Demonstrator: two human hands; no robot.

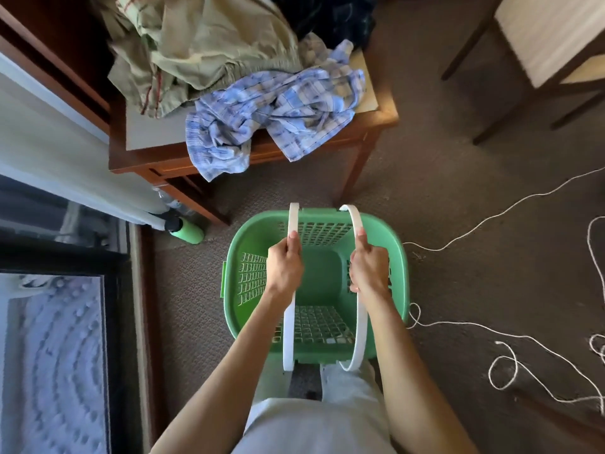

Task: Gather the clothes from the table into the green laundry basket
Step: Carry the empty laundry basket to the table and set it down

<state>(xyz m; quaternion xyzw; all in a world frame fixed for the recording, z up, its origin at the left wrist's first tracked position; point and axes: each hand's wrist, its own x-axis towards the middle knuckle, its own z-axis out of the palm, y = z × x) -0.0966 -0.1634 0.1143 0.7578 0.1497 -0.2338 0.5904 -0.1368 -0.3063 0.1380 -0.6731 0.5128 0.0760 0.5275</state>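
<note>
Green laundry basket [314,283]: on carpet at 6 o'clock of the bench [376,116]. Left hand [284,267], right hand [369,267]: each clamped on a white handle. Blue plaid garment [271,116], khaki clothes [203,44]: on the bench.

Head-worn view; steeply downward; near the basket [397,257]

Seen from above: left hand [284,269] curled round one white handle [290,309], right hand [369,267] round the other white handle [359,309] of the green laundry basket [397,257], above brown carpet [458,178]. Beyond, on the wooden desk [376,119]: blue plaid garment [268,116] drooping over the front edge, beige clothes [209,44] heaped behind
</note>
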